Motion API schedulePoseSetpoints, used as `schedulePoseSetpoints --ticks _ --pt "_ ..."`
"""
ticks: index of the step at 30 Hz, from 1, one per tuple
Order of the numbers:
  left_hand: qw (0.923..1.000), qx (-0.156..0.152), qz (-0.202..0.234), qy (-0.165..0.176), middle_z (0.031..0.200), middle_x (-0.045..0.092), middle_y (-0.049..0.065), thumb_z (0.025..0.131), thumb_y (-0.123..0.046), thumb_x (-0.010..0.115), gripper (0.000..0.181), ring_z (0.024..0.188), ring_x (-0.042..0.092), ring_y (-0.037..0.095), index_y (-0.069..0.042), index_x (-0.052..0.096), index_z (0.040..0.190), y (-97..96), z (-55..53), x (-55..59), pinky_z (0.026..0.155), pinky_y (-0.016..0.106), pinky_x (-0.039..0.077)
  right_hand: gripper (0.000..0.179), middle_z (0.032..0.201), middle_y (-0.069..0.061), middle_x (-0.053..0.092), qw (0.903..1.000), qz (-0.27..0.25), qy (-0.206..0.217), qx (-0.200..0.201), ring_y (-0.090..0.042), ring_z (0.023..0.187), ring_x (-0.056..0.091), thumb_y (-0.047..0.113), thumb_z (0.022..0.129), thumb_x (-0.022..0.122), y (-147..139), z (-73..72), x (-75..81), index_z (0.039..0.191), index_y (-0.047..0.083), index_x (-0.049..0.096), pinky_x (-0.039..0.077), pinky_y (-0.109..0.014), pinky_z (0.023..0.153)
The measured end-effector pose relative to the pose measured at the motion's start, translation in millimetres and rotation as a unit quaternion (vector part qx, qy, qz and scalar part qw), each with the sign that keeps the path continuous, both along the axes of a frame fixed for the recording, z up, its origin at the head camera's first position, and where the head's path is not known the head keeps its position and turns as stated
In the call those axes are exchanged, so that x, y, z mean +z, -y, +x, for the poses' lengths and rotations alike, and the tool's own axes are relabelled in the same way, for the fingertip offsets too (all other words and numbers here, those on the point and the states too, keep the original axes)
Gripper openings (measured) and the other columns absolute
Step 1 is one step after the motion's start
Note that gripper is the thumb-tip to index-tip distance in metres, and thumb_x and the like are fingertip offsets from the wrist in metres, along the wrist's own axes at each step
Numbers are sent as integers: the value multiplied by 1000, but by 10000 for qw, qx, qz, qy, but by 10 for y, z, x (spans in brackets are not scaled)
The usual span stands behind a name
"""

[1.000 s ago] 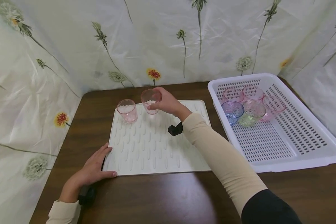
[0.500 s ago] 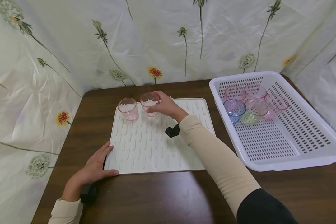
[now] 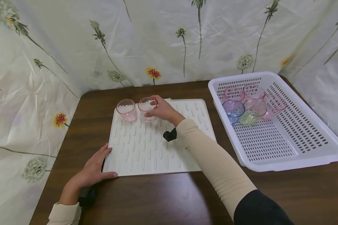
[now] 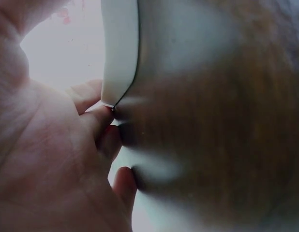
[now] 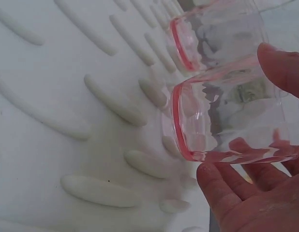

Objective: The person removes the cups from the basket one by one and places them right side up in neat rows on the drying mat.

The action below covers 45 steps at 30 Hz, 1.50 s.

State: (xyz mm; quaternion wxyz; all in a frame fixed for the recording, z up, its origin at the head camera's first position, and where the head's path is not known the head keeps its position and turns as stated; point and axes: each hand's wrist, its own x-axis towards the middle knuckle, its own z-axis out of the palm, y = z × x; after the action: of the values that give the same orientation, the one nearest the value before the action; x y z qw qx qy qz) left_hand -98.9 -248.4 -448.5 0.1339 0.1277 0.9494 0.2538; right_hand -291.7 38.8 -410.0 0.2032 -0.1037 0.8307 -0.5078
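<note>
My right hand (image 3: 164,109) holds a pink-tinted drinking glass (image 3: 144,109) upright at the back of a white ridged drying mat (image 3: 152,153). In the right wrist view, the thumb lies on one side of this glass and the fingers on the other, its red-ringed base close against the ridges. A second pink glass (image 3: 126,112) stands just left of it, near the mat's back left corner. My left hand (image 3: 93,170) rests at the mat's front left corner, fingers spread along the left edge and thumb by the front edge. The left wrist view shows fingertips touching the mat edge (image 4: 119,53).
A white perforated plastic basket (image 3: 293,164) stands right of the mat. In its back left part are several glasses: a blue one (image 3: 233,112), a green one (image 3: 250,114) and pink ones (image 3: 274,107). A flowered sheet (image 3: 163,40) hangs behind the dark wooden table (image 3: 163,200).
The right hand has brought its glass down and left, closer to the standing glass, onto the back of the mat. My left hand has stayed at the corner.
</note>
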Motion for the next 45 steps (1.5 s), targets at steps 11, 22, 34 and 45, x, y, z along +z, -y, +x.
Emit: schedulePoseSetpoints --ticks 11,22,34,45 --pt "10000 30 41 48 161 17 30 78 -42 81 98 145 21 52 1 29 150 -13 6 6 111 71 24 81 151 -9 47 9999 -127 -3 39 -27 133 51 22 85 79 -14 -9 -65 150 17 32 43 -45 113" --pt "10000 43 28 61 162 16 30 79 -43 80 98 146 20 52 1 29 150 -3 17 6 111 71 22 84 153 -6 43 9987 -99 -228 455 -24 132 49 36 89 74 -46 -10 -226 152 21 21 41 -45 114" --pt "10000 32 -13 58 162 16 31 80 -42 80 98 146 20 52 2 28 151 -9 -7 3 111 71 22 85 156 -6 38 9978 -56 -216 621 -24 138 44 38 90 72 -66 -18 -212 153 21 16 36 -44 118" --pt "10000 20 -63 68 162 17 31 79 -44 79 100 146 21 52 2 28 151 3 0 -26 112 71 24 108 160 -12 31 9956 441 -244 786 -26 147 35 25 83 80 -92 -59 -117 159 21 3 33 -46 120"
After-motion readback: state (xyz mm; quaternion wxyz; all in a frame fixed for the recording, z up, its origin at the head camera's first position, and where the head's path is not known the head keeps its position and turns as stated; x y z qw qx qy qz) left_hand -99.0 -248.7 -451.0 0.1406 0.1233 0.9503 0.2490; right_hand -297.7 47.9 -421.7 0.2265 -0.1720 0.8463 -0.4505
